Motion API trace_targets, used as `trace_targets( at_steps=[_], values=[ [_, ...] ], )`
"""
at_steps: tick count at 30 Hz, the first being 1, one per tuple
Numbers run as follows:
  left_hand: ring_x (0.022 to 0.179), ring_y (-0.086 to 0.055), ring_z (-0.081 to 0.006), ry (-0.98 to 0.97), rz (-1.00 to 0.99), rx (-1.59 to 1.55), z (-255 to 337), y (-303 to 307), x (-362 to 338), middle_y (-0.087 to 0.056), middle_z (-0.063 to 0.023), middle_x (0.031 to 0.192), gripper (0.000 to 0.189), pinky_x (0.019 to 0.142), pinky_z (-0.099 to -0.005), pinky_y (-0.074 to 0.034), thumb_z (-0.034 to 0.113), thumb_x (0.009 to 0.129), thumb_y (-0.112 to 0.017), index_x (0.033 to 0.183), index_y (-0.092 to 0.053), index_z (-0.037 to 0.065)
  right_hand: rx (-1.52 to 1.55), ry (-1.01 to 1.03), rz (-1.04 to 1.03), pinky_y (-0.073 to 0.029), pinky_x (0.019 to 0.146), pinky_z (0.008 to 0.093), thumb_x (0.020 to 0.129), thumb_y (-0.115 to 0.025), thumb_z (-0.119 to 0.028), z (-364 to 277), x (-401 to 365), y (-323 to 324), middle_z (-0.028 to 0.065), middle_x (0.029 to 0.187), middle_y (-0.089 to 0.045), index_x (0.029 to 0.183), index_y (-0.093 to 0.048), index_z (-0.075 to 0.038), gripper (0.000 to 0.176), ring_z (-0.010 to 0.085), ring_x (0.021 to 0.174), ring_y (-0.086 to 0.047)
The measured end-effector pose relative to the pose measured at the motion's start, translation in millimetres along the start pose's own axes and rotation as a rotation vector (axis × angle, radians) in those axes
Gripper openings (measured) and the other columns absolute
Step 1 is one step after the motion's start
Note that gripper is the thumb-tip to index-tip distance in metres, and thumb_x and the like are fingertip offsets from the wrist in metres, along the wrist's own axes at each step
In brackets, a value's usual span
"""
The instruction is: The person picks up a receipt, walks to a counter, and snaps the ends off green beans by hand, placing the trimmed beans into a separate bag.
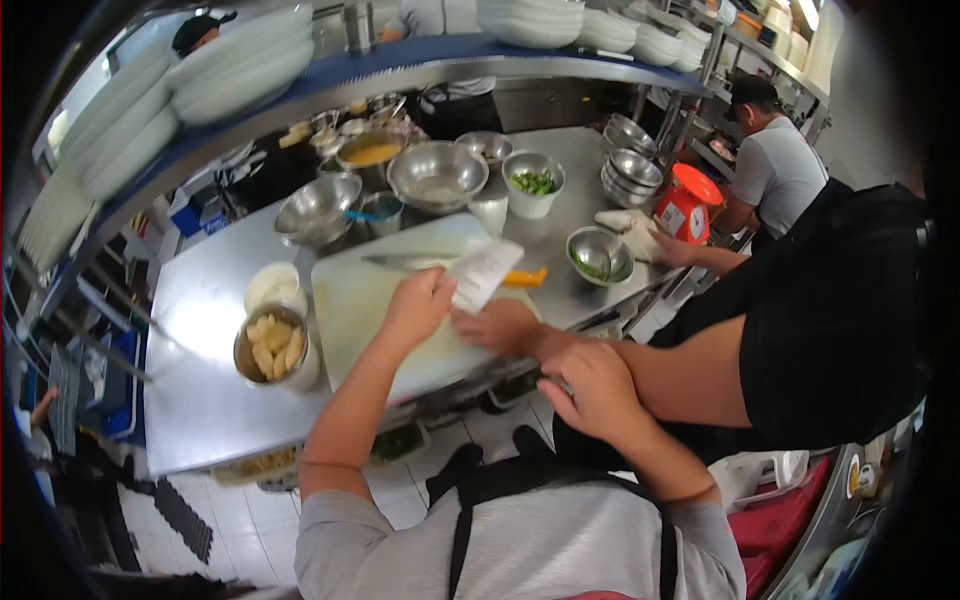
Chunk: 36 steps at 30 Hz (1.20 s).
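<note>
My left hand [420, 305] pinches a white printed paper slip [485, 272] above the cutting board [345, 330]. Right behind the slip lies a knife [410, 262], its blade to the left; a yellow-orange handle [526, 278] shows on the right. My right hand [597, 392] is closed, fingers curled, beside a co-worker's forearm; what it holds, if anything, is hidden. The co-worker's blurred hand [500, 327] reaches over the board just under the slip.
Left of the board stands a container of pale peeled pieces [275, 345]. Steel bowls [437, 175], a tub of cut greens [533, 185] and a red scale [690, 200] stand behind. Plates [240, 75] fill the overhead shelf. The co-worker in black [830, 320] stands close on my right.
</note>
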<state>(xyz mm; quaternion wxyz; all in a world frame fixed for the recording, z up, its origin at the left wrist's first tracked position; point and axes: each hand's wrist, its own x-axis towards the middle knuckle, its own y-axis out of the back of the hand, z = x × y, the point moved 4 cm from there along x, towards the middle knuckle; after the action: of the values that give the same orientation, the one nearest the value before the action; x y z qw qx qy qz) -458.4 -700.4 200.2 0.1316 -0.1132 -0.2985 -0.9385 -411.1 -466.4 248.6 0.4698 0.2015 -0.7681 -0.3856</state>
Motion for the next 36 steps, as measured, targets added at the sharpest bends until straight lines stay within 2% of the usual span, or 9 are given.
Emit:
trace_targets(
  at_steps=[3,7,9,14,19,23,28,33,36],
  values=[
    [0.052,-0.056,-0.0210,-0.167,0.075,-0.086,57.7,39.6,95.7,-0.057,-0.0134,0.059,0.024,0.052,-0.0332,-0.043,0.021,0.079,-0.048,0.078,-0.054,-0.003,-0.015,-0.061,-0.065,-0.038,0.060,0.0369,0.066,-0.062,-0.016,2.1,5.1,0.2,0.0059,0.069,-0.052,0.076,-0.054,-0.009,0.015,0.0250,0.068,-0.051],
    [0.046,-0.054,-0.0191,-0.466,0.181,-0.143,145.2,71.2,218.9,-0.054,-0.0089,0.048,0.032,0.051,-0.0319,-0.043,0.024,0.075,-0.045,0.059,-0.055,-0.002,-0.031,-0.110,-0.067,-0.040,0.057,0.0346,0.066,-0.063,-0.018,8.4,11.9,-1.9,0.0059,0.068,-0.052,0.075,-0.055,-0.009,0.015,0.0248,0.064,-0.052],
    [0.048,-0.056,-0.0185,-0.510,0.198,-0.169,193.2,77.7,261.2,-0.054,-0.0077,0.046,0.034,0.051,-0.0314,-0.043,0.024,0.073,-0.044,0.052,-0.054,-0.001,-0.040,-0.157,-0.072,-0.041,0.058,0.0342,0.067,-0.064,-0.018,11.7,16.2,-1.2,0.0051,0.067,-0.053,0.075,-0.056,-0.009,0.015,0.0239,0.064,-0.053],
    [0.048,-0.057,-0.0148,-0.442,0.154,-0.391,274.0,75.1,340.3,-0.057,-0.0086,0.054,0.023,0.042,-0.0258,-0.042,0.017,0.071,-0.045,0.062,-0.058,-0.001,-0.038,-0.227,-0.034,-0.041,0.058,0.0330,0.068,-0.063,-0.017,19.4,16.5,0.0,0.0044,0.066,-0.053,0.075,-0.056,-0.010,0.013,0.0219,0.064,-0.053],
    [0.049,-0.058,-0.0157,-0.278,0.073,-0.666,298.6,74.9,382.0,-0.059,-0.0088,0.067,0.019,0.037,-0.0231,-0.037,0.016,0.076,-0.046,0.081,-0.055,-0.001,-0.037,-0.249,0.004,-0.041,0.058,0.0326,0.068,-0.063,-0.016,23.6,10.9,2.2,0.0039,0.066,-0.052,0.075,-0.055,-0.010,0.012,0.0212,0.063,-0.052],
    [0.054,-0.058,-0.0139,-0.365,0.128,-0.784,314.9,79.3,392.3,-0.060,-0.0068,0.069,0.017,0.038,-0.0204,-0.037,0.015,0.078,-0.047,0.085,-0.054,0.001,-0.029,-0.245,0.034,-0.041,0.057,0.0323,0.068,-0.062,-0.015,26.0,10.4,0.4,0.0034,0.065,-0.051,0.074,-0.056,-0.009,0.011,0.0213,0.062,-0.052],
    [0.059,-0.057,-0.0143,-0.477,0.099,-0.908,298.7,58.0,399.9,-0.056,-0.0052,0.070,0.035,0.044,-0.0212,-0.041,0.035,0.079,-0.055,0.089,-0.053,0.002,-0.073,-0.264,0.022,-0.042,0.060,0.0309,0.067,-0.064,-0.014,28.1,15.5,1.1,0.0015,0.068,-0.054,0.073,-0.056,-0.010,0.012,0.0198,0.064,-0.053],
    [0.058,-0.053,-0.0169,-0.348,-0.002,-1.323,240.7,17.9,365.3,-0.051,-0.0046,0.063,0.041,0.045,-0.0240,-0.039,0.045,0.080,-0.049,0.081,-0.053,0.004,-0.114,-0.229,0.111,-0.040,0.056,0.0312,0.067,-0.062,-0.015,24.9,9.6,-4.5,0.0024,0.064,-0.049,0.071,-0.054,-0.009,0.011,0.0196,0.060,-0.050],
    [0.045,-0.041,-0.0132,-0.517,-0.251,-1.402,212.2,-6.6,325.4,-0.043,-0.0029,0.052,0.037,0.040,-0.0235,-0.029,0.035,0.087,-0.041,0.061,-0.044,0.008,-0.160,-0.215,0.115,-0.040,0.056,0.0308,0.067,-0.062,-0.016,22.6,6.5,-7.6,0.0023,0.062,-0.047,0.067,-0.052,-0.010,0.013,0.0192,0.059,-0.049]
  ],
)
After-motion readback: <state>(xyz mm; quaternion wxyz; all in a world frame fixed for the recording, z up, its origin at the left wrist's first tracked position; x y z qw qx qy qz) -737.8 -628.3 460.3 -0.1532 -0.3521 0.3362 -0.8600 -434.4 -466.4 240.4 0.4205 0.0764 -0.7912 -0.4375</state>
